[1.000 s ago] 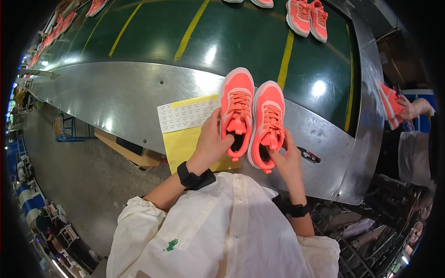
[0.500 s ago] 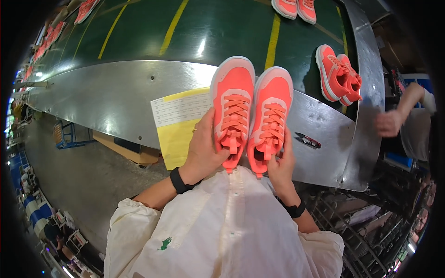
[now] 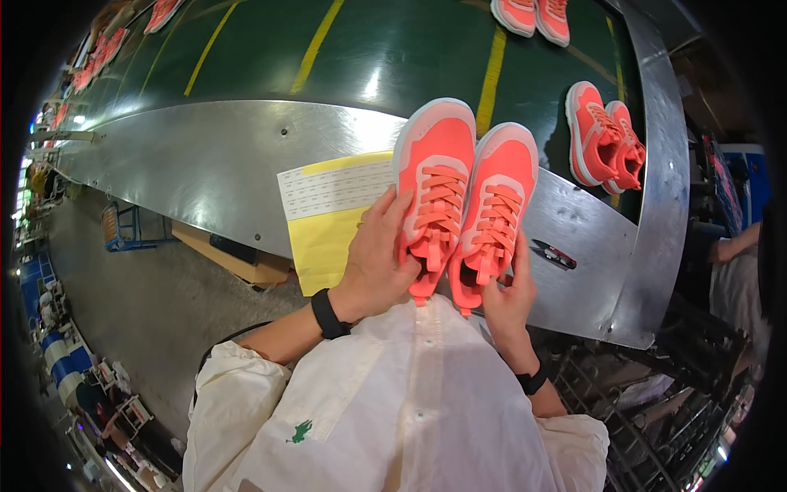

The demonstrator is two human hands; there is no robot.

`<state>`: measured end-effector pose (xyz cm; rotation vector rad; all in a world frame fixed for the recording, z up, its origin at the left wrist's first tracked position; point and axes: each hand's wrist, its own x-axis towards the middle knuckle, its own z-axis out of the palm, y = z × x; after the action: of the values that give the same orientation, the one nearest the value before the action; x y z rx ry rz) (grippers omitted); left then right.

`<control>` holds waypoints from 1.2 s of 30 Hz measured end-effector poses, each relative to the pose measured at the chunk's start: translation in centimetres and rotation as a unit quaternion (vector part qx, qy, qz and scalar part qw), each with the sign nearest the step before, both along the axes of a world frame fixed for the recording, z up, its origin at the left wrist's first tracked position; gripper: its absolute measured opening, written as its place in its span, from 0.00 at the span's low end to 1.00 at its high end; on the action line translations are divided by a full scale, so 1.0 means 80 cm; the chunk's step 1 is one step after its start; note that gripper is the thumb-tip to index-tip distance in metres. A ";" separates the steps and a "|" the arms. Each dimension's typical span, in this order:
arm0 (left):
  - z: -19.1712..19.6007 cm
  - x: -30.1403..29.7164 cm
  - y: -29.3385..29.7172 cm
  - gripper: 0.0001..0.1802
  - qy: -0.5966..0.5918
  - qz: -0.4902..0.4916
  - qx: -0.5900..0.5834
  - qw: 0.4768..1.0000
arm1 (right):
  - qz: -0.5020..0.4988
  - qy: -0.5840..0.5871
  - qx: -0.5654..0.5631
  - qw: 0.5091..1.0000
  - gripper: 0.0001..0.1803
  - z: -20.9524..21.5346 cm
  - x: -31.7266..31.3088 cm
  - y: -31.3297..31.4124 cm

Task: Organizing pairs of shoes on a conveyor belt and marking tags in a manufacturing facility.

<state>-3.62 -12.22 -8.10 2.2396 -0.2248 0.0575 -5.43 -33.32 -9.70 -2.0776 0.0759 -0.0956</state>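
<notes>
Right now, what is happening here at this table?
A person in a white shirt holds a pair of coral sneakers side by side, toes pointing away, over the metal edge of a green conveyor belt. The left hand grips the left sneaker, and the right hand grips the right sneaker. A yellow paper sheet lies beside them. Another coral pair rests on the belt.

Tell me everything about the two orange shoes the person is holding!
The shoes are a bright coral-orange pair with matching laces, pale soles and a fabric-looking top. They sit side by side, toes pointing away, heels near the person's chest. The left hand grips the left shoe, the right hand the right one, above the metal table edge.
</notes>
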 end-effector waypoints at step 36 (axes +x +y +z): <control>0.026 0.037 0.131 0.06 0.079 0.243 -0.286 0.924 | 0.308 -0.273 -0.079 0.908 0.13 0.082 0.127 0.158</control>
<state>-0.65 -1.77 -5.99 1.6542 0.3968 0.1835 4.70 -20.71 -3.15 -2.0656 -0.9512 -0.2953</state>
